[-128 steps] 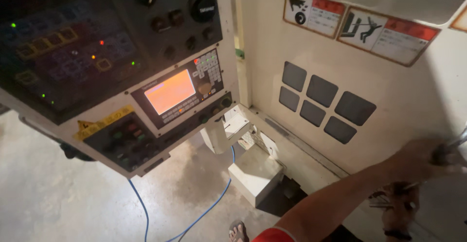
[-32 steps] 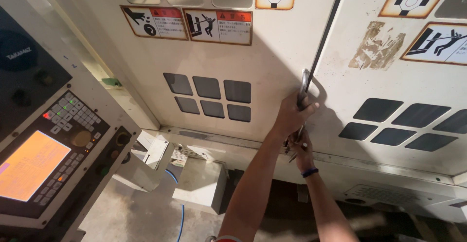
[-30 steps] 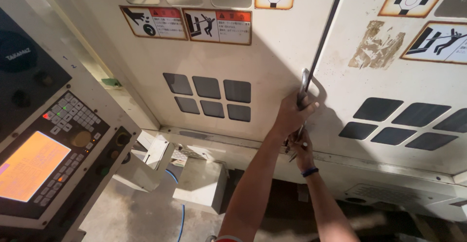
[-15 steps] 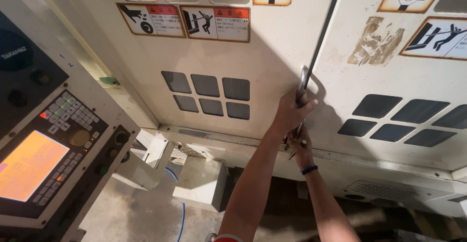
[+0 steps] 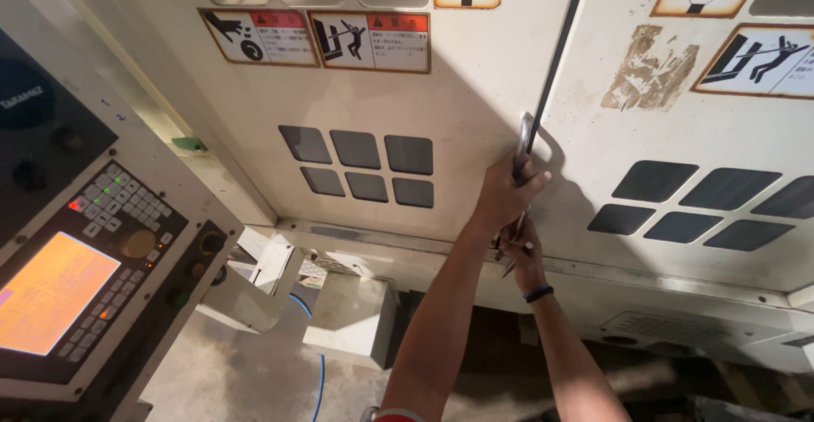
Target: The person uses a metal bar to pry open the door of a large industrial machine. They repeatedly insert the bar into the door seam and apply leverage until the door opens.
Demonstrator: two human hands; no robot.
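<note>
Step in hand: both hands grip the bright metal bar handle at the seam where the two cream sliding machine doors meet; judged from the grip, the doors are being worked by that handle.
Left hand: the left hand is clenched round the handle, thumb across the bar.
Right hand: the right hand, with a dark band at the wrist, sits just below and partly behind the left; it seems closed on the handle's lower end, though the fingers are mostly hidden.
Handle's place: on the edge of the left cream door panel, beside the dark vertical seam, touching both hands.
Next move calls for: a firm sideways pull along the door track, arms kept clear of the seam.
Counts: one handle; six dark square patches on the left door, in two rows of three; five dark patches in view on the right cream door panel; one control console with an orange screen; one blue cable on the floor.
</note>
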